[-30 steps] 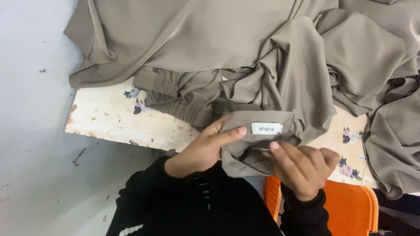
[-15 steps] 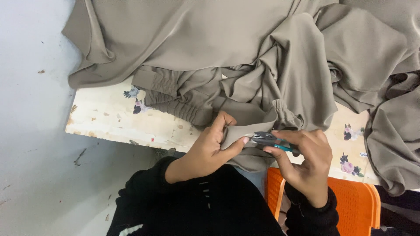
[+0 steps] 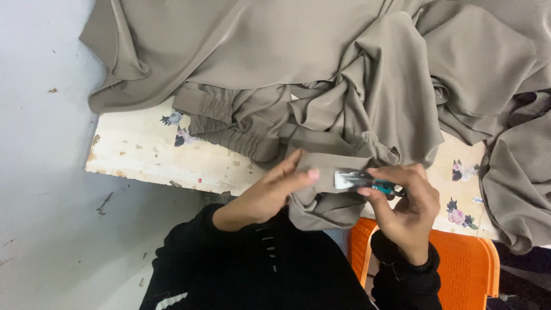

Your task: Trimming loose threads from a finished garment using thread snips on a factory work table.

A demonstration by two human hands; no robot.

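Head camera, looking down: a person in black sleeves works at the near edge of a counter point(image 3: 138, 155) with a worn, cream-coloured top printed with small flowers. The left hand point(image 3: 267, 195) lies half open, palm down, fingers stretched flat and thumb extended, pressing a folded edge of grey-brown fabric point(image 3: 321, 86) against the counter's front edge. The right hand point(image 3: 404, 209) is curled closed around a small pair of thread snips point(image 3: 373, 182) with a teal handle, pinched between thumb and forefinger; the metal tips lie on a small white label point(image 3: 343, 179) sewn to the fold, just beside the left fingertips. Whether the blades are apart or together cannot be told.

That fold sits between the two hands, directly in front of the person's body, and part of it hangs down below the counter edge. Beyond it, the same cloth spreads in heavy folds over most of the counter and spills off its far and right sides. A gathered, elasticated cuff point(image 3: 221, 123) rests on the bare counter left of the hands. An orange plastic chair point(image 3: 465, 264) shows beneath the right forearm, close against the counter. A pale grey floor point(image 3: 46, 229), flecked with bits of debris, fills the left of the view.
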